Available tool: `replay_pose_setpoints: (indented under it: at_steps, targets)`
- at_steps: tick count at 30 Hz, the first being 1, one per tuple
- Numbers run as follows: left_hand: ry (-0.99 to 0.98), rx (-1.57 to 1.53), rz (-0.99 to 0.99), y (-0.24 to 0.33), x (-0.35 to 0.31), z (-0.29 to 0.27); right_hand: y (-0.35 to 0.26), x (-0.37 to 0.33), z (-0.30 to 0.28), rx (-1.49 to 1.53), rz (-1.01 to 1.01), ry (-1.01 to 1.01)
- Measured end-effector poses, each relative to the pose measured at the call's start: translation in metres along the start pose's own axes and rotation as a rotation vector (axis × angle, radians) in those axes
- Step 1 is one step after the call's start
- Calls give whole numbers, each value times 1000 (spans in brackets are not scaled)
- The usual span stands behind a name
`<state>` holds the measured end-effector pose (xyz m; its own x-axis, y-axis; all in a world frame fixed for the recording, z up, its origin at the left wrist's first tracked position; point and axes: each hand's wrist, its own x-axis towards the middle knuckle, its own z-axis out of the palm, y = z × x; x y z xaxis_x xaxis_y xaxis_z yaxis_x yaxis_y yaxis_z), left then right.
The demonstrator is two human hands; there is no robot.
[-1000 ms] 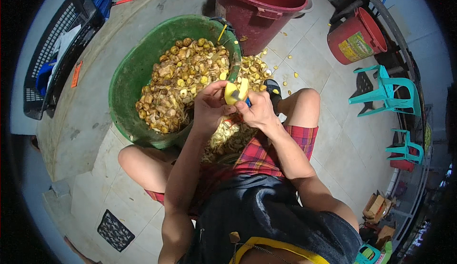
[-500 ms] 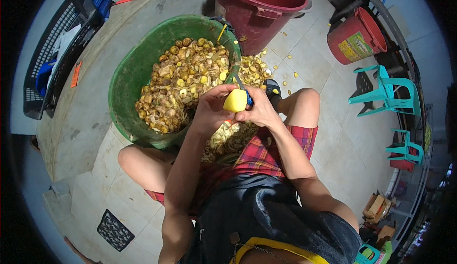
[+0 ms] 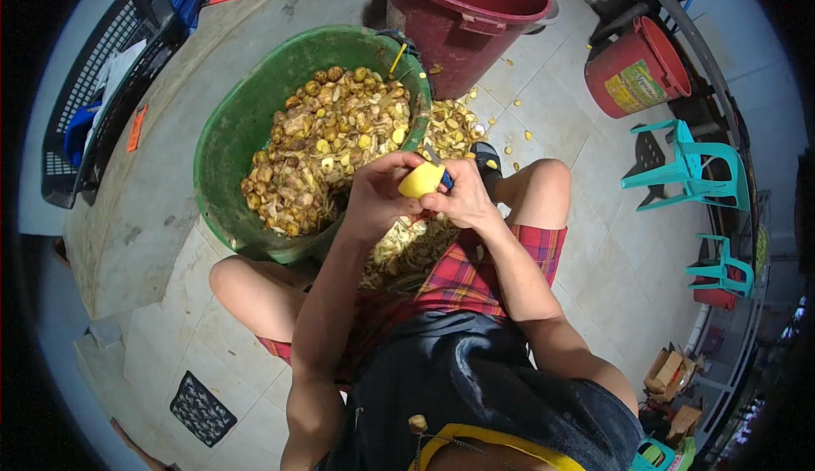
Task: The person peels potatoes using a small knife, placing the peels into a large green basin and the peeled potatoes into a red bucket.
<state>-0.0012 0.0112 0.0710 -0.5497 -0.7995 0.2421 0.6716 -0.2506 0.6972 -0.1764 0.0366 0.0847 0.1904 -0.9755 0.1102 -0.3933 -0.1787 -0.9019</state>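
Observation:
A peeled yellow potato (image 3: 419, 181) sits between my hands above my lap, beside a green tub. My left hand (image 3: 379, 197) has its fingers wrapped round the potato's left side. In my right hand (image 3: 471, 197) is a small knife (image 3: 446, 180) with a blue handle, its blade pointing up and away against the potato's far side; the right thumb presses on the potato. The wide green tub (image 3: 222, 140) holds a heap of brownish unpeeled potatoes (image 3: 318, 144) mixed with peelings and yellow slices. Below my hands lies a pile of pale peelings (image 3: 416, 246).
A tall dark-red bin (image 3: 433, 42) stands beyond the tub. Farther right are a red bucket (image 3: 624, 76) and turquoise plastic chairs (image 3: 692, 169). A black crate (image 3: 110, 89) rests on the concrete ledge (image 3: 127, 242) at left. Scraps dot the tiled floor (image 3: 586, 233).
The potato has tilted between my fingers and the knife blade has shifted against its far side. Both hands stay in nearly the same place.

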Motion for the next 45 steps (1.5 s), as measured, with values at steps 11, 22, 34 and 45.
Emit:
replay_pose_setpoints:
  at_steps: [11,22,34,45]
  targets:
    - [-1,-186,25,-6,0,-4,-12,3,-8,-57,-4,13]
    - [-22,197,150,-1,3,-19,-12,5,-6,7,42,-71]
    - [161,366,270,7,2,-14,-13,-2,7,-455,-9,103]
    - [143,-94,-54,11,1,-7,-6,3,-2,-49,108,90]
